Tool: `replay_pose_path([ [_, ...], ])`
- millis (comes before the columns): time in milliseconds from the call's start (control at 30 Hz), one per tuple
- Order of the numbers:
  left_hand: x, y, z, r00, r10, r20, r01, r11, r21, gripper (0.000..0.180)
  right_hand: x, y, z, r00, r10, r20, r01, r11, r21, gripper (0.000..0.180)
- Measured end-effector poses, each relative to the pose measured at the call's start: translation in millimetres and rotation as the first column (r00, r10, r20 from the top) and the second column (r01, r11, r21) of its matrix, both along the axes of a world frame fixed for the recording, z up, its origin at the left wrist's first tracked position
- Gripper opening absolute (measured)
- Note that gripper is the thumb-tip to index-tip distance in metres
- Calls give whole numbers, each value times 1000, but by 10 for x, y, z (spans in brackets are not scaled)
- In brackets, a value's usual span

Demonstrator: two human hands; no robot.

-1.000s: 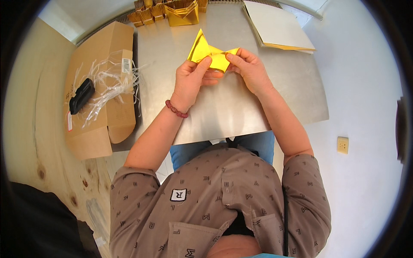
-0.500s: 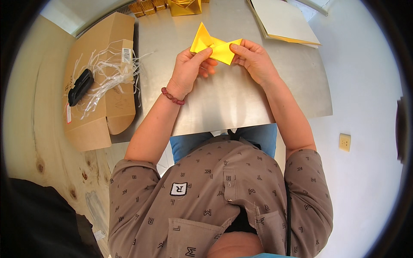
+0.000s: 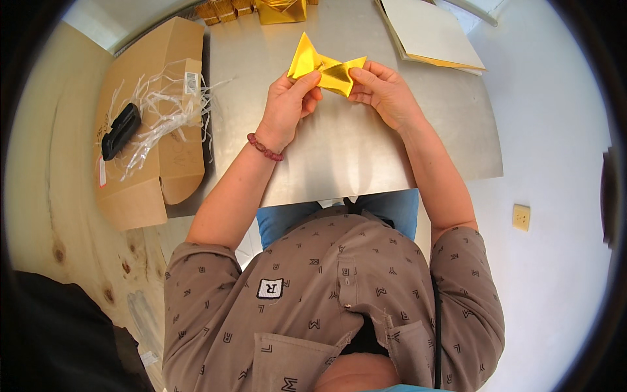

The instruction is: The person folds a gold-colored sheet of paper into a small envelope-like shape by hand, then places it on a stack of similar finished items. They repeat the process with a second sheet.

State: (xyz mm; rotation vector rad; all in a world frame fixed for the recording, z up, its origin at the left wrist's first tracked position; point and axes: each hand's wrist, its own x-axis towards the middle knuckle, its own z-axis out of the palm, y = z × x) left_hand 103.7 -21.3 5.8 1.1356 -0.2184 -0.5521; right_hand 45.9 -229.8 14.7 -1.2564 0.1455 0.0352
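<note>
A shiny gold folded paper point(image 3: 334, 75), with pointed corners at its left and right, is held up between my two hands over the metal table point(image 3: 339, 157). My left hand point(image 3: 290, 98) pinches its left side, thumb on top and fingers beneath. On the other side, my right hand point(image 3: 382, 88) grips the right lower edge between thumb and fingers. The fingertips under the paper are partly hidden. A dark red beaded bracelet circles my left wrist.
At the left stands a cardboard box point(image 3: 147, 170) with clear plastic strips point(image 3: 163, 117) and a black stapler-like object point(image 3: 121, 130) on it. Gold folded pieces point(image 3: 282, 12) line the far edge. A stack of pale sheets point(image 3: 431, 32) lies at the far right.
The folded paper has tilted slightly, its surface turning from bright yellow to reflective gold. Both hands keep their hold with barely any movement.
</note>
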Motion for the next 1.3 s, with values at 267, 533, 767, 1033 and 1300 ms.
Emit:
replay_pose_path([
  [267,22,16,23,999,-25,-32,26,999,41,13,30,-61,-48,998,53,20,-51,993,-109,23],
  [533,-23,1,50,1000,12,-20,-12,1000,28,13,-18,-1,21,994,78,-77,-87,990,-110,22],
  [767,16,19,51,998,-25,-50,28,998,61,13,-5,-47,33,987,126,-101,-140,979,-149,22],
  [1033,12,14,8,999,13,-44,-11,1000,29,15,-31,-34,54,983,151,-103,-170,961,-218,20],
  [1300,48,32,3,998,-23,-64,24,1000,19,14,-23,-65,24,979,178,-102,-193,966,-170,21],
])
